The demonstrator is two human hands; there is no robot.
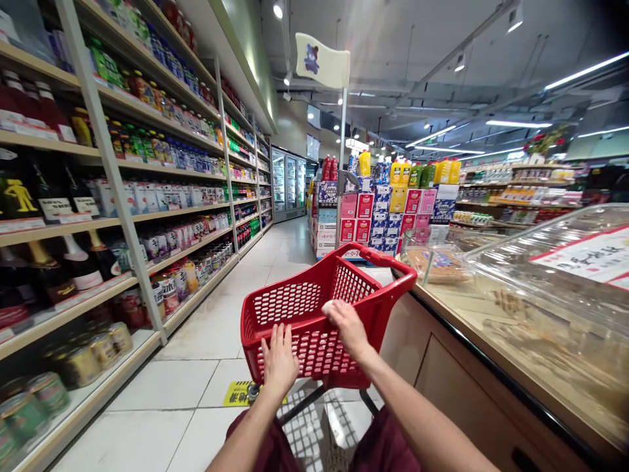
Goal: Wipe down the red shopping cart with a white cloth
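A red plastic shopping cart [307,292] with a perforated basket stands in front of me, side-on. My left hand [281,357] lies against the near side of the basket, its fingers stretched out over the rim and nothing in its grasp. Further right, my right hand [348,326] is at the same near rim with bent fingers. A small white wad [328,306] shows at its fingertips; whether it is cloth or paper I cannot make out. The cart's handle [393,262] is at the right, and a pole with a cream flag [322,60] rises behind the cart.
Shelves of bottles and cans [167,167] line the left side. On the right is a counter [457,328] with clear covers. Stacked drink cartons [366,216] stand beyond the cart, glass-door fridges [289,183] farther back. A yellow floor sticker [236,393] lies below.
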